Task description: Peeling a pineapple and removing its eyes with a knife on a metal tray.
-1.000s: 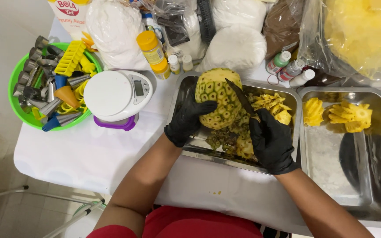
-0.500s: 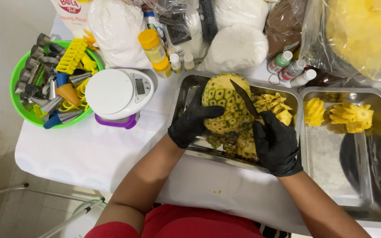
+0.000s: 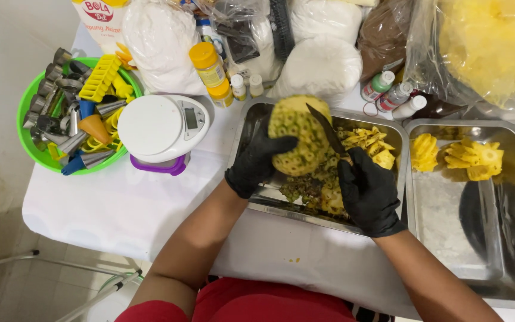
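Both hands wear black gloves. My left hand (image 3: 257, 158) grips a peeled yellow pineapple (image 3: 299, 134) with dark eyes, held above a steel tray (image 3: 251, 119). My right hand (image 3: 369, 194) holds a dark-bladed knife (image 3: 326, 131) whose blade lies against the pineapple's right side. Peelings and cut scraps (image 3: 320, 188) lie in the tray under the fruit, with yellow pineapple chunks (image 3: 369, 143) at its far right.
A second steel tray (image 3: 508, 286) to the right holds pineapple slices (image 3: 466, 156). A white kitchen scale (image 3: 159, 128) and a green bowl (image 3: 28, 140) of metal and plastic cutters stand left. Bags, small bottles and a yellow-capped jar (image 3: 210, 68) line the back.
The pineapple has been lifted and tilted slightly toward the back of the tray. The knife blade has shifted along its right side.
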